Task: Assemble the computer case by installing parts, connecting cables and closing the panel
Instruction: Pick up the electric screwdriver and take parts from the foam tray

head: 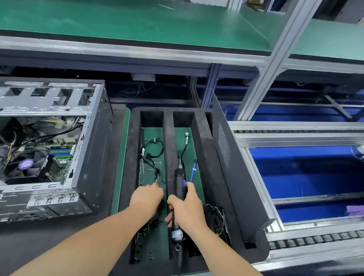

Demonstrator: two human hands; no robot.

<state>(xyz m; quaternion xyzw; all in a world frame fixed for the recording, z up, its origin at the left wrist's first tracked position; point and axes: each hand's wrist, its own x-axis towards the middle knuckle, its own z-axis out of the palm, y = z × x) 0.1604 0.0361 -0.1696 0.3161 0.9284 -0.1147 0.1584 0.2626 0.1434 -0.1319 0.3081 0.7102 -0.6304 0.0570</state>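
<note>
The open computer case [43,147] lies on its side at the left, its motherboard and a fan with a purple hub [25,165] showing. A black foam tray [202,126] with green-floored slots sits in the middle. My right hand [187,206] grips a black electric screwdriver [180,186] over the tray's middle divider, its cord trailing toward me. My left hand [147,197] reaches into the left slot, fingers curled downward among small screws and black cables [153,150]; whether it holds anything is hidden. The black side panel [233,164] stands on edge along the tray's right side.
A blue cable [193,172] and a black connector cable lie in the right slot. A roller conveyor [322,236] with blue bins beneath runs at the right. A green shelf [121,20] overhangs the bench. A purple cloth [363,209] sits far right.
</note>
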